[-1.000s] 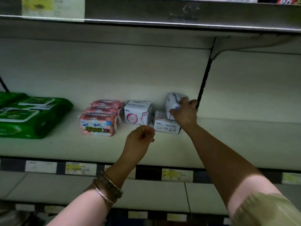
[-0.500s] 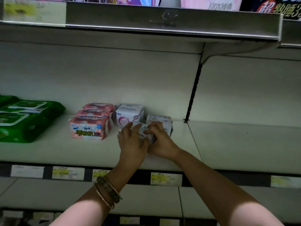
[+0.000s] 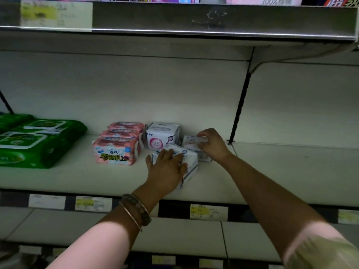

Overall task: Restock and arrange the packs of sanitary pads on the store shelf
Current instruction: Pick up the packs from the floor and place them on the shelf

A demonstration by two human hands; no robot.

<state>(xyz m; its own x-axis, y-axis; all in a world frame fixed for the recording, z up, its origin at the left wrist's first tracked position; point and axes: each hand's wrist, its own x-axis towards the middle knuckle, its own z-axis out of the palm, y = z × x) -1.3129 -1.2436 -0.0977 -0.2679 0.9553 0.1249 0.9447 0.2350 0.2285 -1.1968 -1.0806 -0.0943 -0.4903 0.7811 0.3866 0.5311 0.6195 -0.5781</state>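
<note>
- The near white pack (image 3: 191,162) of sanitary pads lies tilted on the shelf (image 3: 281,171), toward its middle and a little in from the front edge.
- The left hand (image 3: 167,168) rests flat on top of this pack, fingers fairly straight and laid close together, thumb spread out to the left.
- Just behind and to the right, touching it, the far white pack (image 3: 189,141) lies low on the shelf.
- The right hand (image 3: 212,145) holds the far white pack, fingers curled over its top edge and right end.
- Left of that one, the upright white pack (image 3: 162,135) with a pink round mark stands near the back wall, just behind the near white pack.
- Further left, three pink packs (image 3: 116,150) stand in a row running from near to far, just beside the upright white pack.
- Well apart at the far left lie the green packs (image 3: 42,142), flat.
- Two bracelets (image 3: 136,210) circle the left wrist.
- Price labels (image 3: 208,211) sit along the shelf's front strip.
</note>
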